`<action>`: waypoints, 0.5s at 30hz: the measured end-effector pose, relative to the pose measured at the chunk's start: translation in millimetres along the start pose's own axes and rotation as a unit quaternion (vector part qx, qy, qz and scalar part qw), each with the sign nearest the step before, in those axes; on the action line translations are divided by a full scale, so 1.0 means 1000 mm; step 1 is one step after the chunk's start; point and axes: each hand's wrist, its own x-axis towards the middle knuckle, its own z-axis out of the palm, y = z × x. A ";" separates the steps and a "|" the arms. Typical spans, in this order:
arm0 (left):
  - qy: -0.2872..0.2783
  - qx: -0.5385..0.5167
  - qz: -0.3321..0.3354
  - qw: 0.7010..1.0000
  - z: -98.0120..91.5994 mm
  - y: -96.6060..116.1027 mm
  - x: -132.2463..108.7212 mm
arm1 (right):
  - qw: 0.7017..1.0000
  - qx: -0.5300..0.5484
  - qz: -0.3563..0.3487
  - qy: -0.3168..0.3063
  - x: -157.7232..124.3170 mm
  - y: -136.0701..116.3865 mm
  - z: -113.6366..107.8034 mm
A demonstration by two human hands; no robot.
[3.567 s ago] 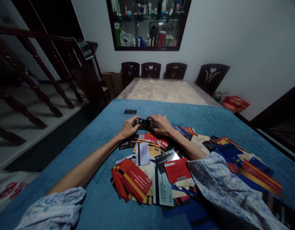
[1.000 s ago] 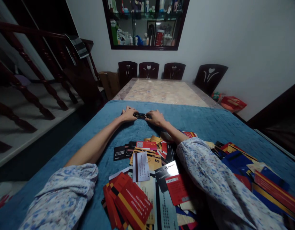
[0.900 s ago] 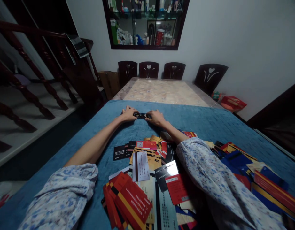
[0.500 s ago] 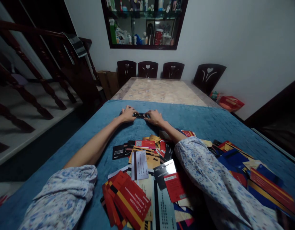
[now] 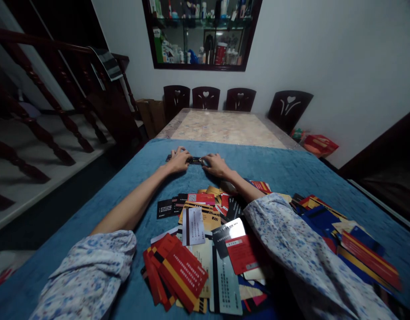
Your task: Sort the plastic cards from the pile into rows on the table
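Note:
Both arms reach out over the blue cloth (image 5: 138,178). Between my hands a dark card (image 5: 196,160) lies at the cloth's far part. My left hand (image 5: 178,160) is bent over its left end, thumb and fingertips against it, with another dark edge showing beyond the fingers. At the right end, my right hand (image 5: 216,165) pinches the card with curled fingers. Much of the card is hidden under the fingers. Nearer me lies a loose spread of cards, among them a red card (image 5: 185,275), a white card (image 5: 193,226) and a yellow striped card (image 5: 208,215).
More cards, including a blue card (image 5: 320,220) and a red striped card (image 5: 371,258), are heaped at the right beside my sleeve. Past the cloth is the bare marble-patterned tabletop (image 5: 221,126). Dark chairs (image 5: 241,98) stand behind it, a stair railing (image 5: 48,106) at the left.
My hands have barely moved; slightly more of the dark card shows between them. The view has shifted a little.

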 end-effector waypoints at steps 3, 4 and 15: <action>0.021 -0.005 0.009 1.000 0.000 0.003 -0.007 | 1.000 -0.001 -0.007 0.002 -0.007 -0.002 -0.001; 0.028 -0.008 0.011 1.000 0.000 0.005 -0.010 | 1.000 -0.002 -0.010 0.003 -0.010 -0.002 -0.001; 0.054 -0.071 0.027 0.996 -0.007 0.031 -0.052 | 0.999 -0.004 -0.038 0.015 -0.037 -0.010 -0.006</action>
